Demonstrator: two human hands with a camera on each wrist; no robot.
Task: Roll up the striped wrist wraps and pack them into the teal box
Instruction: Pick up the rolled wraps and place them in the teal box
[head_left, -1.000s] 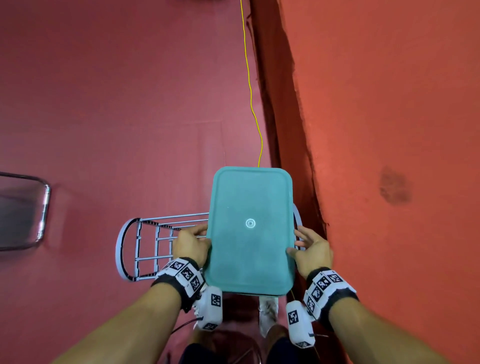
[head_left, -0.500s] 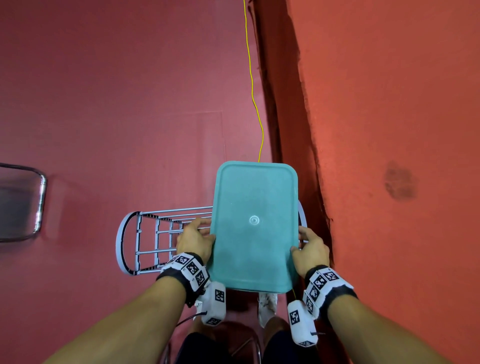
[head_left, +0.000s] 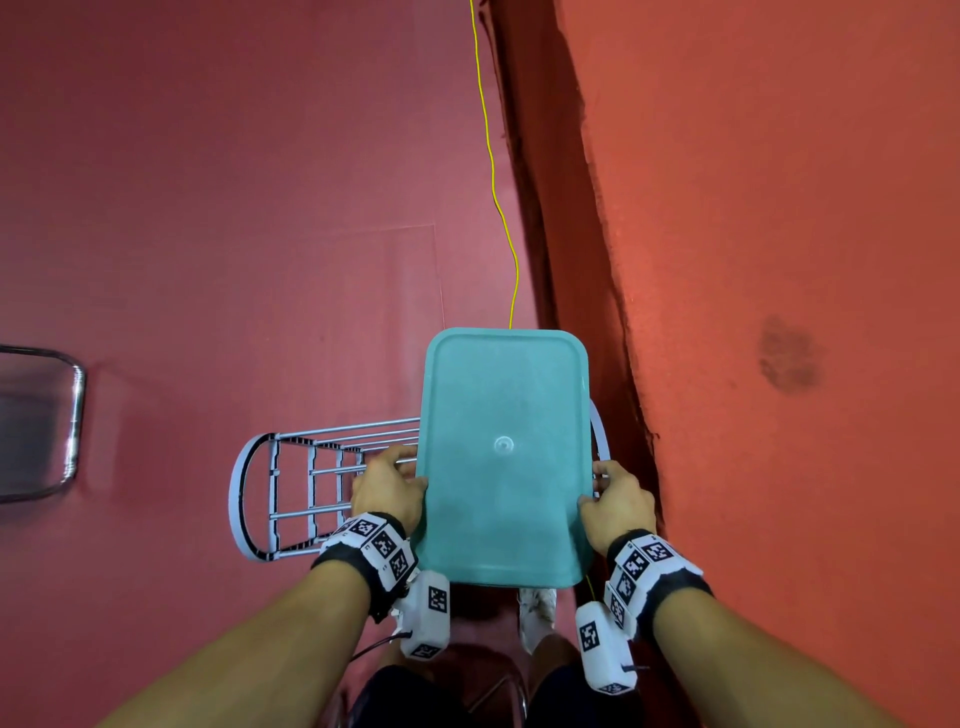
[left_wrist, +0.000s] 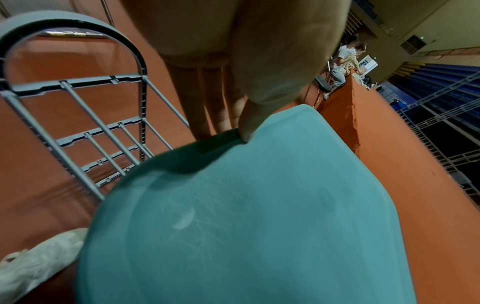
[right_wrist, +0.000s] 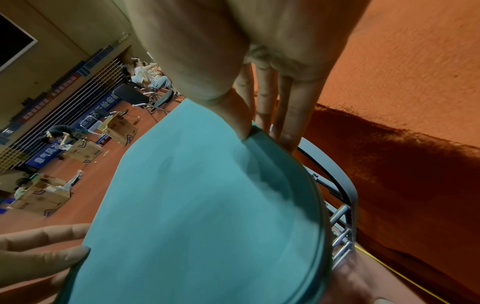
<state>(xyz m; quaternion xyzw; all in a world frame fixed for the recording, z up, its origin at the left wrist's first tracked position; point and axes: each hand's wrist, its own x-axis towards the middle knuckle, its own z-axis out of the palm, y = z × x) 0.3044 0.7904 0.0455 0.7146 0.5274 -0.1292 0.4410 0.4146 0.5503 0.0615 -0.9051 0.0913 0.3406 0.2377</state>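
both hands' (head_left: 388, 488) (head_left: 618, 501) fingers hidden under teal box (head_left: 503, 457) edges

Bare forearms; black wristbands (head_left: 363, 564) with white square-coded tags; white camera pods (head_left: 602, 647); pale shoe (head_left: 537, 605)

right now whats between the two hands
The teal box fills the stretch: the left hand grips one long edge, the right hand the other. The head view shows it, above a grey wire rack.

Left hand on the teal box

The left hand (left_wrist: 233, 61) sets its thumb on the teal box (left_wrist: 246, 216) edge, fingers below; a grey rack (left_wrist: 78, 115) stands beside.
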